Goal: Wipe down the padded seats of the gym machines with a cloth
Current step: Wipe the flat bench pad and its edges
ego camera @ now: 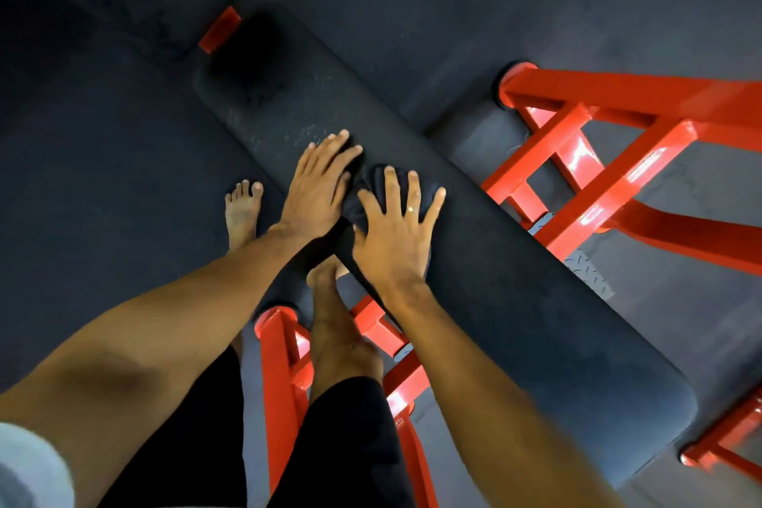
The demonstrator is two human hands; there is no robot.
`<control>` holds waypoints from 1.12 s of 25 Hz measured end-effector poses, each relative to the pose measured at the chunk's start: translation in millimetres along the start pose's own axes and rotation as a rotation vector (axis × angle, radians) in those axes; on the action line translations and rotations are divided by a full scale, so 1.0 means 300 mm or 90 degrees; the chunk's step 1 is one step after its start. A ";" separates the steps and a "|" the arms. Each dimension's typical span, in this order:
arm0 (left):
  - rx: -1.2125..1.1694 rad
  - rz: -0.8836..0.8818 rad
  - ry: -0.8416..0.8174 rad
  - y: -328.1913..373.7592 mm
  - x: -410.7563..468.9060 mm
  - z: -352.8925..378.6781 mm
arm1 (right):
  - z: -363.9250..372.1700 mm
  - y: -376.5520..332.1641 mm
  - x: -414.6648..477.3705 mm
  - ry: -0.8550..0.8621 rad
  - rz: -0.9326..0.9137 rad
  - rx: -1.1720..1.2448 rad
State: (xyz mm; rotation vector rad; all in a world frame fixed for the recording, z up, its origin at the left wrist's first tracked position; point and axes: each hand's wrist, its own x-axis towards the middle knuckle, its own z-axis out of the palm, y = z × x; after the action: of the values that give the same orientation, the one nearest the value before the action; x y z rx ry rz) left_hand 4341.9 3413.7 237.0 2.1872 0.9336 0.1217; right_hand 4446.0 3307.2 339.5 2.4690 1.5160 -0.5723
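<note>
Mid-wipe: left hand [317, 188] and right hand [393, 231], fingers spread flat, press a dark cloth [369, 184], edges hard to tell, onto the middle of the bench pad [515, 301]. Next: sweep it toward the speckled far end

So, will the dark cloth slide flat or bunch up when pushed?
Probably floppy: the cloth lies bunched beneath the right hand, against the left hand. It likely bunches further unless spread palms keep it flat on the textured pad.

Hands [317, 194] [396, 227] on cloth [371, 194] on bench pad [515, 293].
</note>
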 end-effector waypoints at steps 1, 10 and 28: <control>0.018 -0.031 0.004 -0.029 0.035 -0.009 | -0.001 0.010 0.067 -0.012 -0.006 -0.011; 0.048 -0.125 -0.044 -0.132 0.161 -0.050 | -0.004 -0.040 -0.061 0.005 0.090 -0.009; 0.033 -0.103 -0.010 -0.174 0.164 -0.043 | -0.005 -0.065 0.273 -0.018 0.085 -0.036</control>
State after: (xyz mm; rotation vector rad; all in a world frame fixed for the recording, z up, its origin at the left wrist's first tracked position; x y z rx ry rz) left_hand 4342.9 3477.7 202.1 2.1473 1.1112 0.0030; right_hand 4462.1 3383.2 307.5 2.4848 1.3259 -0.5313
